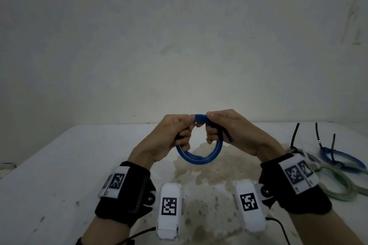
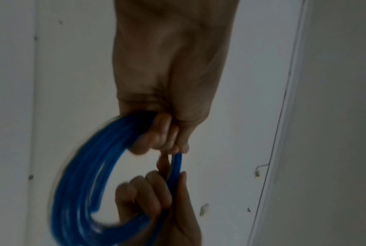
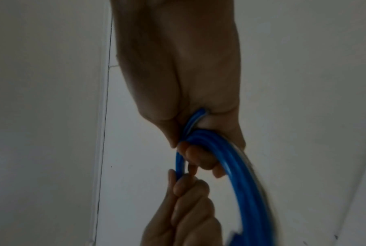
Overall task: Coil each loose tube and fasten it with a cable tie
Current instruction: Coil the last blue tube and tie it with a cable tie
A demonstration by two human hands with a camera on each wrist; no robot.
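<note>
While the coiled blue plastic tube [image 1: 196,157] hangs above the stained white table [image 1: 59,175], the left hand [image 1: 169,135] and right hand [image 1: 235,131] pinch its top, with tied blue and green coils [image 1: 338,167] to its right. The left wrist view shows the left hand's fingers [image 2: 156,136] curled round the tube [image 2: 76,183]. The right wrist view shows the right hand [image 3: 188,83] gripping several turns [image 3: 240,183]. Turns should probably stay stacked flat until a tie goes on.

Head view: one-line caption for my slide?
Both hands, left hand and right hand, hold a coiled blue tube above the table.
</note>
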